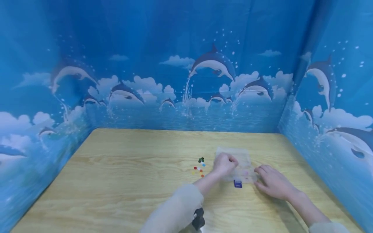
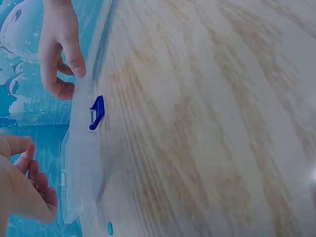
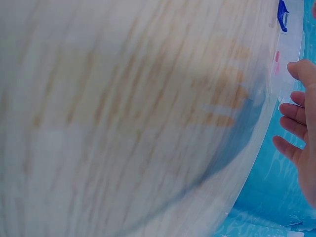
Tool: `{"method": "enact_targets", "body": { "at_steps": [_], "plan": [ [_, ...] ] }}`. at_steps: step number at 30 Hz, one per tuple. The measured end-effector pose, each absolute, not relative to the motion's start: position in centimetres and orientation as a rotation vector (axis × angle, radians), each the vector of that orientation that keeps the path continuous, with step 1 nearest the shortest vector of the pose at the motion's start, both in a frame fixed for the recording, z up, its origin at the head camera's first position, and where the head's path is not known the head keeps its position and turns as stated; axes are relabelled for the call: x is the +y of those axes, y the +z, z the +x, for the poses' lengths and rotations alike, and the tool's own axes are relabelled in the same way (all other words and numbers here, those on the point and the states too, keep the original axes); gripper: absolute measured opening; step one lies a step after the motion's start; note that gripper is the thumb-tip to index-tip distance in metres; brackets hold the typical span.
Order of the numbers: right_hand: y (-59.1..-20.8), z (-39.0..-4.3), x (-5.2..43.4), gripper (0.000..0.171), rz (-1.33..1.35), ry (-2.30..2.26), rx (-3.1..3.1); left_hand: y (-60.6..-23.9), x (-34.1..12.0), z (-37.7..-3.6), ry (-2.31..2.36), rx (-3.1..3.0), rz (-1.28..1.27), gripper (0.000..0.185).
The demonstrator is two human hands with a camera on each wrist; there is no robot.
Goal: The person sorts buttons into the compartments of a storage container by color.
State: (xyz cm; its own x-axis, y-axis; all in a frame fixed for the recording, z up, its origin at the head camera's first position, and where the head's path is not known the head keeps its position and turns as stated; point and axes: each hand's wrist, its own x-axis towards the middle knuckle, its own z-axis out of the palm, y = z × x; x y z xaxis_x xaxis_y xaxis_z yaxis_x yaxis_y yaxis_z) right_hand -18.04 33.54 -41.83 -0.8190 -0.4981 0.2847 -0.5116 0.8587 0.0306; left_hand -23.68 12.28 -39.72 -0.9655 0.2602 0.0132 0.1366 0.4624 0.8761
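A clear plastic box (image 1: 233, 151) lies on the table with its lid raised and a blue latch (image 1: 238, 184) at its near edge. Small pink pieces (image 3: 277, 63) show through its wall in the right wrist view. My left hand (image 1: 225, 164) is over the box, thumb and index fingertips together, the other fingers bent. I cannot tell whether a small piece is between those fingertips. My right hand (image 1: 274, 182) is at the box's right end, its fingers loosely spread and the fingertips right at the edge.
Left of the box, several small round pieces (image 1: 199, 169) in dark green, red, white, blue, yellow and orange lie scattered on the wooden table (image 1: 116, 181). A blue curtain (image 1: 145, 64) printed with dolphins rises behind the table and along both sides.
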Motion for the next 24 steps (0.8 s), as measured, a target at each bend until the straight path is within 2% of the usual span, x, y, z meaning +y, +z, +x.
{"method": "enact_targets", "body": {
  "at_steps": [14,24],
  "plan": [
    [-41.8,-17.9,33.7,0.044,0.765,0.059,-2.763,-39.7,9.5,-25.2,1.555,2.608,0.424,0.006],
    [-41.9,-18.3,33.8,0.046,0.773,0.062,-2.79,-39.0,6.4,-26.4,1.627,2.534,0.326,0.008]
  ]
}}
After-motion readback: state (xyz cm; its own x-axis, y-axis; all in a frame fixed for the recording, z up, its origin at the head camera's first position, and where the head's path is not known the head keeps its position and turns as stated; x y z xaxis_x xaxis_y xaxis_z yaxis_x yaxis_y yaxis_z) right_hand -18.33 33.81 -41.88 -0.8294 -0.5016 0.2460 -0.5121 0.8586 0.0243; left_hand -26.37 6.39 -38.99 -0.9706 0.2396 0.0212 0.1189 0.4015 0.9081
